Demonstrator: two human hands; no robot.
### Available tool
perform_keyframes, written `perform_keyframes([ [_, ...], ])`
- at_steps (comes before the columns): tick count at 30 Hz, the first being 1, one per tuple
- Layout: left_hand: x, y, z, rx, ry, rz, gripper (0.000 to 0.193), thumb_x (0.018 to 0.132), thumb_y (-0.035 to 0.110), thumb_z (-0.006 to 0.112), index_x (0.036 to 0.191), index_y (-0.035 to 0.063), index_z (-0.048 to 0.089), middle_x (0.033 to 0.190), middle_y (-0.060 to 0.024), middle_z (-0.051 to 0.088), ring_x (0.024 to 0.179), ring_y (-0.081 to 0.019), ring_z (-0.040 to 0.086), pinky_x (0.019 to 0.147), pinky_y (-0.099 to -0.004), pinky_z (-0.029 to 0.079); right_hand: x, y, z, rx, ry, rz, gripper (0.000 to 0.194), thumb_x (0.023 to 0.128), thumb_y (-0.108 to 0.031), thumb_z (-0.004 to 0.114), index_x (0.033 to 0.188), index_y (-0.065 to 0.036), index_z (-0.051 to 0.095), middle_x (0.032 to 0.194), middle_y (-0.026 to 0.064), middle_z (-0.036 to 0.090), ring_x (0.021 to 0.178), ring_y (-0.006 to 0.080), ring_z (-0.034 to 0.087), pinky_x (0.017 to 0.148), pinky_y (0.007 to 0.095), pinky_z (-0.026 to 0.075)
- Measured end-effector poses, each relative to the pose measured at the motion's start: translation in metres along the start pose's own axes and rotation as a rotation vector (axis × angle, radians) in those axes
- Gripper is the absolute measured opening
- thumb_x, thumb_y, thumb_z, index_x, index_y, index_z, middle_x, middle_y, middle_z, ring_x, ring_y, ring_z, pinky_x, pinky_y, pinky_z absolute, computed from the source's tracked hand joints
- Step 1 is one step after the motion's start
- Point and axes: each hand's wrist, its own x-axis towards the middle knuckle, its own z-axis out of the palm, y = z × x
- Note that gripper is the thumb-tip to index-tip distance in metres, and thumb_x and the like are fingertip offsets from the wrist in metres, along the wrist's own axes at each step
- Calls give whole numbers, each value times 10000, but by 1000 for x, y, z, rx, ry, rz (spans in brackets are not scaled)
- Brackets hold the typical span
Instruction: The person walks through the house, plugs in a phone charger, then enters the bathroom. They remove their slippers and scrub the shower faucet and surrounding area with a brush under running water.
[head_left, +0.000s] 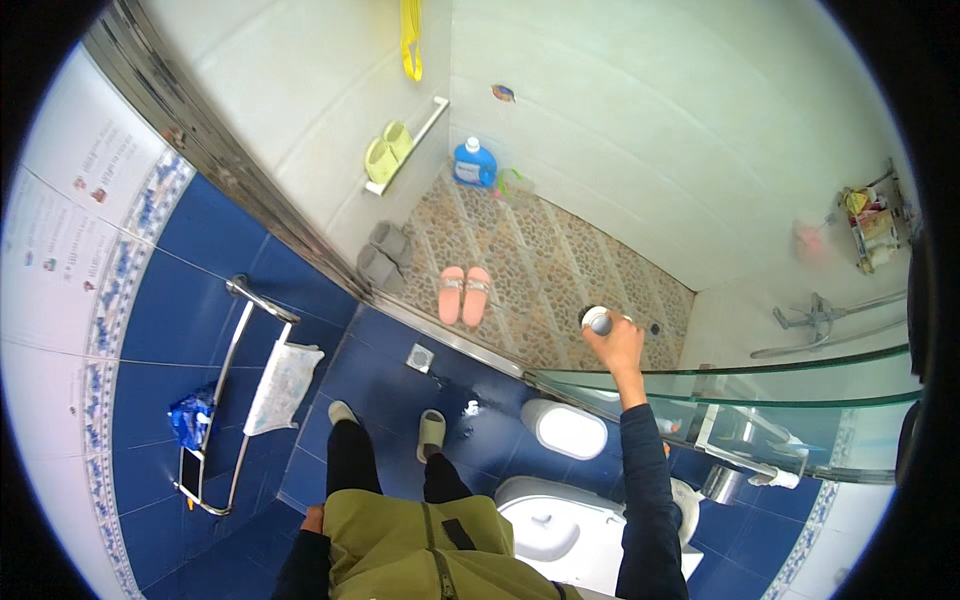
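Observation:
My right hand (619, 341) reaches out over the shower's pebble floor (525, 255), past the curved glass panel (757, 382). It grips a small white cup-like container (586, 319) by its rim, with a greyish inside facing up. My left hand (313, 519) hangs beside my olive jacket (397, 525), mostly hidden by the sleeve and the jacket. Whether it holds anything I cannot tell. Pink slippers (463, 296) stand on the pebbles left of the cup. A dark drain (655, 329) shows to its right.
A metal threshold (450, 330) divides the pebbles from wet blue tiles (375, 337). A toilet (555, 529) and a white bin (566, 427) stand near my right side. A towel rail (232, 375) juts from the left wall. A blue bottle (474, 165) sits in the far corner; grey slippers (384, 255) lean nearby.

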Motion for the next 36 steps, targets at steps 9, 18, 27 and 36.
perform_keyframes([
  [9, 12, -8, 38, -30, 89, 3, 399, 973, 395, 528, 729, 97, 634, 668, -104, 660, 493, -300, 597, 483, -478, 476, -6, 12, -8, -66, 19, -14, 464, 700, -404, 763, 939, -11, 701, 841, 191, 710, 836, 361, 672, 863, 445, 451],
  [18, 10, -13, 42, -30, 128, 3, 379, 975, 379, 527, 741, 102, 635, 670, -98, 662, 496, -298, 599, 477, -472, 476, 1, 9, -9, -33, -9, 64, 434, 700, -397, 748, 923, -26, 710, 835, 177, 710, 806, 362, 671, 842, 438, 471],
  [27, 9, -29, 50, 0, 155, 8, 360, 978, 363, 526, 753, 106, 637, 671, -92, 663, 499, -296, 601, 472, -466, 476, 3, 10, -1, -21, -36, 61, 438, 713, -391, 748, 936, -16, 707, 844, 183, 710, 806, 357, 673, 855, 440, 472],
  [36, 6, -41, 50, 39, 207, 25, 340, 980, 348, 524, 764, 111, 638, 672, -86, 664, 502, -293, 603, 467, -461, 476, 4, 14, 7, -51, -69, 57, 477, 720, -401, 753, 981, -5, 708, 905, 198, 716, 848, 362, 670, 905, 435, 455],
])
